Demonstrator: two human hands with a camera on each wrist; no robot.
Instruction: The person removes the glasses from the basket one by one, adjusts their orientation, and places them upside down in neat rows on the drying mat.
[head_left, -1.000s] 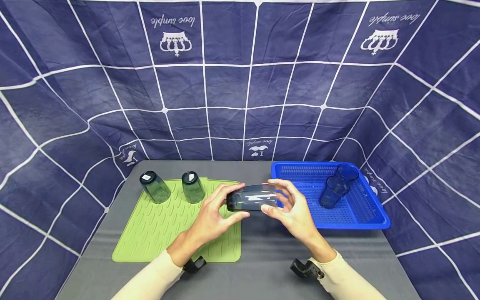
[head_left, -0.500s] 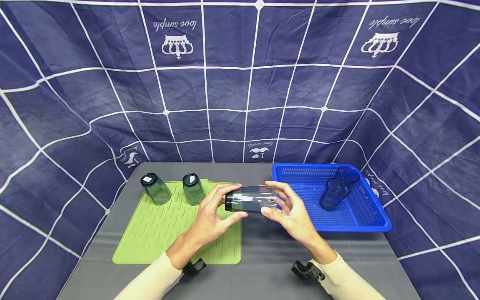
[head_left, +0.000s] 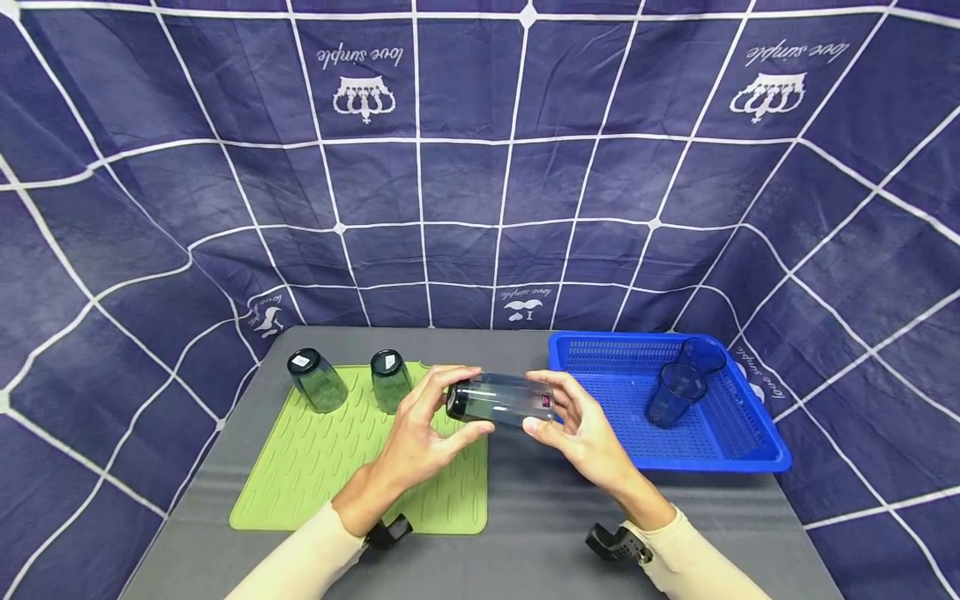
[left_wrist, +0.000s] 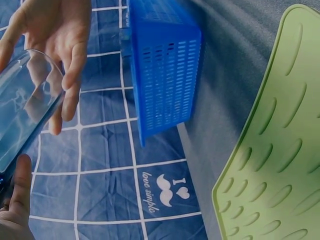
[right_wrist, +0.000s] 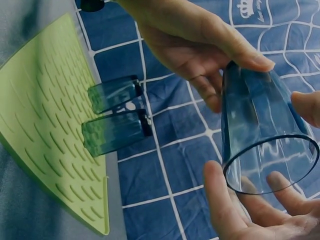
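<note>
A blue-tinted clear drinking glass point(head_left: 498, 398) lies sideways in the air between both hands, its dark base to the left and its rim to the right. My left hand point(head_left: 426, 433) holds the base end between thumb and fingers. At the rim end, my right hand point(head_left: 581, 425) grips the glass with its thumb in front and fingers behind. The right wrist view shows the round open mouth of the glass point(right_wrist: 260, 120) from close by. A small red mark is visible near the rim in the head view.
Two similar glasses, one at the corner point(head_left: 321, 385) and one beside it point(head_left: 392, 385), stand upside down on a green ridged mat point(head_left: 322, 467). On the right, a blue perforated basket point(head_left: 607, 433) holds two more glasses point(head_left: 675, 396). A tiled-pattern cloth point(head_left: 465, 183) hangs behind.
The glass has turned a little between my hands, and its rim end has dipped slightly. A red mark near the rim has come into sight. Both hands keep their hold.
</note>
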